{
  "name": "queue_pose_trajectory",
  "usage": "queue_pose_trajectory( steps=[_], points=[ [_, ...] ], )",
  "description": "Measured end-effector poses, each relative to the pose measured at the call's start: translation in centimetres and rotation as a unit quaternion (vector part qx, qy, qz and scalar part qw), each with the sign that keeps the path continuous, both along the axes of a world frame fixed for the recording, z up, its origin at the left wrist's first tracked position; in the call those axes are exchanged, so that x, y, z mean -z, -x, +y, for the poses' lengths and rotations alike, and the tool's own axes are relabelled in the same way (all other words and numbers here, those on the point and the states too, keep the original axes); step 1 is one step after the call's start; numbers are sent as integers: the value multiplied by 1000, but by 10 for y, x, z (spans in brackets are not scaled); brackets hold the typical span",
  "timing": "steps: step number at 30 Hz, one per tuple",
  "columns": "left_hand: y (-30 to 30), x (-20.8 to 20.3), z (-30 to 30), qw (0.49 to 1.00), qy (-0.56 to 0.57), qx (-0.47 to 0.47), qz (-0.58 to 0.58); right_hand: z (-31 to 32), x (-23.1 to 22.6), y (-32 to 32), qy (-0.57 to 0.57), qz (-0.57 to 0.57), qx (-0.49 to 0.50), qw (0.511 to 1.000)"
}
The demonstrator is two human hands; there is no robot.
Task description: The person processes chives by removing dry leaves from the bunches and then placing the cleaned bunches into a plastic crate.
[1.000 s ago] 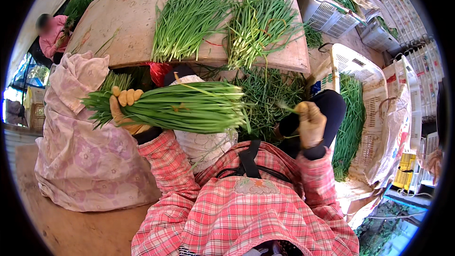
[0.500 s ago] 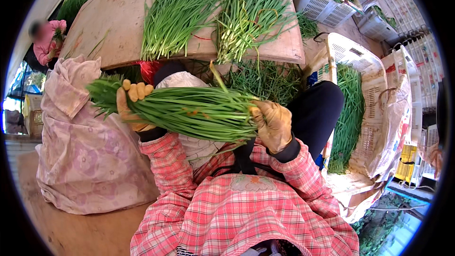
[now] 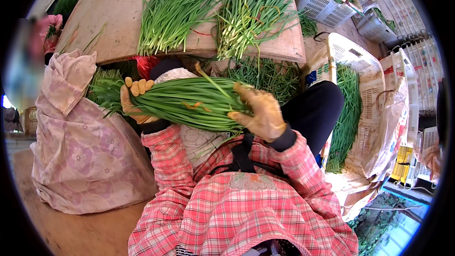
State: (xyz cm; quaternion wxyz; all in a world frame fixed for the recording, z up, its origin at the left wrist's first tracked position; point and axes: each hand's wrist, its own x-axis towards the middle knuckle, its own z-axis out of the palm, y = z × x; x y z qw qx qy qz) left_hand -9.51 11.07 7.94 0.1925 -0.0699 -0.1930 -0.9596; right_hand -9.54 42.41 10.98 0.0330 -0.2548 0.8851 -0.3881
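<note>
A long bunch of green garlic chives lies level across my lap, its leafy tips to the left. My left hand, in a tan glove, is closed around it near the tips. An orange-brown leaf strip shows on its side. At the stem end, my right hand, gloved too, has fingers and thumb spread on either side of the stalks, touching them. A pale yellowish stalk sticks up out of the bunch. The cut ends are hidden behind the right hand.
A wooden table ahead bears two chive piles. A white crate of chives stands at right, more crates behind. Left is a flowered cloth cover. Loose greens lie below the table edge. A person in pink is far left.
My right hand has loosened from a closed grip on the stem end, its fingers spreading and shifting left over the stalks. My left hand keeps its hold.
</note>
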Motion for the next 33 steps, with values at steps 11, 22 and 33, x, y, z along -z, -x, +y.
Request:
queue_pose_trajectory(
  steps=[11, 22, 33],
  points=[
    [6, 25, 0, 999, 4, 53, 14, 22, 23, -28, 315, -456, -32, 832],
    [5, 29, -3, 996, 41, -46, -58, -24, -14, -5, 3, 137, -65, 988],
    [-3, 30, -10, 998, -1, -32, -54, 5, -15, 3, 447, -265, 19, 854]
  ],
)
